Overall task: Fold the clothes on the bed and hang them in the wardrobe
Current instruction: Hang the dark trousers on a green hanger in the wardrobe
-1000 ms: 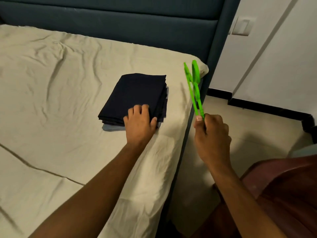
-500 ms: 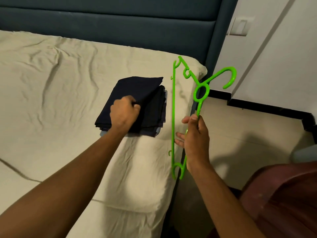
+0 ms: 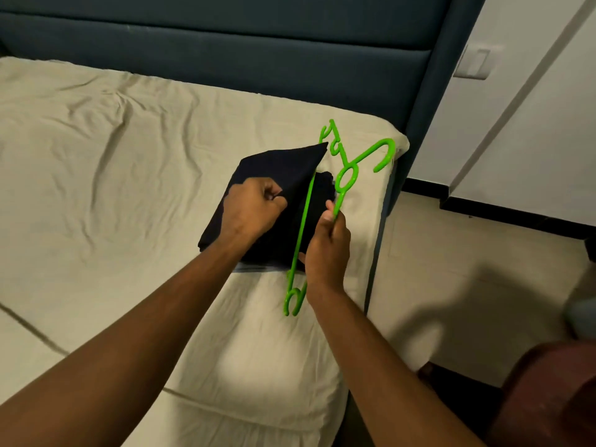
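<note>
near edge: maroon rounded seat or cushion at lower right, on the pale tiled floor. both forearms reach forward over the bed's corner.

right hand curled round the shoulder bar of a bright green plastic clothes hanger, thumb up along the neck. hanger held near upright and edge-on, hook pointing right toward the wall, long bar lying across the dark stack.

left hand fisted, pinching the top layer of a folded navy fabric garment and lifting its far corner clear, so that it stands peaked beside the hanger's upper notches.

under it, the rest of the folded dark clothes stack, squared up on the wrinkled cream bedsheet near the bed's right edge. a pale blue-grey piece shows at the bottom edge.

far: dark teal padded headboard, white wall with a switch plate.

progress, as i judge it: folding looks done for what is visible. hanging only begun; first garment not yet on the hanger, the rest of the stack left. wardrobe not in view.
</note>
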A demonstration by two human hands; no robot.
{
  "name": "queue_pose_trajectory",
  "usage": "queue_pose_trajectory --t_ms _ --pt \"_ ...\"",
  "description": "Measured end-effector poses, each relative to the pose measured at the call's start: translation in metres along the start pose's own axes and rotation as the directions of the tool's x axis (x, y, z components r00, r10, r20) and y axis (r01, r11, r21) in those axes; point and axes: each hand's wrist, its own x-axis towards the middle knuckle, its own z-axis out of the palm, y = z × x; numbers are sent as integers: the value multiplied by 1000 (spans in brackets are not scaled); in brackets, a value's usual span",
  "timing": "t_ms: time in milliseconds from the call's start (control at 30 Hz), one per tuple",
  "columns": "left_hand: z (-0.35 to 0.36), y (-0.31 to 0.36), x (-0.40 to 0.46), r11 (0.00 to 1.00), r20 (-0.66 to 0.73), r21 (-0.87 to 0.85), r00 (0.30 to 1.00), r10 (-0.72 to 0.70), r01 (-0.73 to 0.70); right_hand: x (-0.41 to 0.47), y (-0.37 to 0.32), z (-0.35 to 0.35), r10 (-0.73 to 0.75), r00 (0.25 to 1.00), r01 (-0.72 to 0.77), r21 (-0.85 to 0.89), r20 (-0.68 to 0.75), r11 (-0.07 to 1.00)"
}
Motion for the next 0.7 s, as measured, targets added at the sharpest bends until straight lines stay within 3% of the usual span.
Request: queue_pose_trajectory --t_ms 100,233,333,400,467,533,633,700 --pt "6 -6 5 999 66 -49 998 1 2 3 3 12 -94 995 91 -83 -29 992" --pt "14 -14 11 983 300 -176 954 11 44 -2 6 29 -57 997 66 -206 48 976" --pt "16 -25 14 862 551 -401 834 -44 310 -8 4 42 -45 995 66 -266 84 962" --pt "14 -37 15 701 625 -524 778 -70 484 -10 1 50 -41 992 79 -337 116 938" --pt "12 -49 17 500 654 -645 756 -30 578 -10 -3 55 -13 984 93 -447 179 890" --pt "5 -52 13 398 660 -695 751 26 598 -9 -8 59 14 969 126 -537 248 834" --pt "0 -49 2 435 605 -722 796 20 538 -5 -10 63 43 931 202 -610 363 766" --pt "1 -48 3 479 546 -724 837 -41 496 -1 -6 59 35 908 234 -576 418 783"
